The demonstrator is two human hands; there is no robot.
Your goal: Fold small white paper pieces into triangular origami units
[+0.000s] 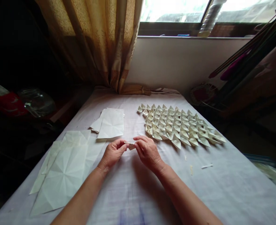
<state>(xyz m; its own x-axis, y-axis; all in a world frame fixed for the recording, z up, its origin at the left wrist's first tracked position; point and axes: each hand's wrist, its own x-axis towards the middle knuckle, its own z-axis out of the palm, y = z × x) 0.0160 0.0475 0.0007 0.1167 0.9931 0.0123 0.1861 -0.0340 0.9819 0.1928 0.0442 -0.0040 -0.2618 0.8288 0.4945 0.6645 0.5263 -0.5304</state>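
Between my two hands is a small piece of folded paper (131, 146), pale and partly hidden by the fingers. My left hand (114, 152) pinches its left end between thumb and forefinger. On the other end, my right hand (148, 152) closes thumb and fingertips around it. Just beyond the right hand stand several rows of small folded paper boats (175, 124) with pointed ends. Past the left hand lies a stack of white paper sheets (111, 124), the top one marked with star-shaped creases.
Larger creased sheets (64, 175) overlap along the table's left side. A cotton swab (207, 166) lies on the white tablecloth (222, 193) at the right. A gold curtain (100, 40) hangs to the far edge, below a window (175, 12).
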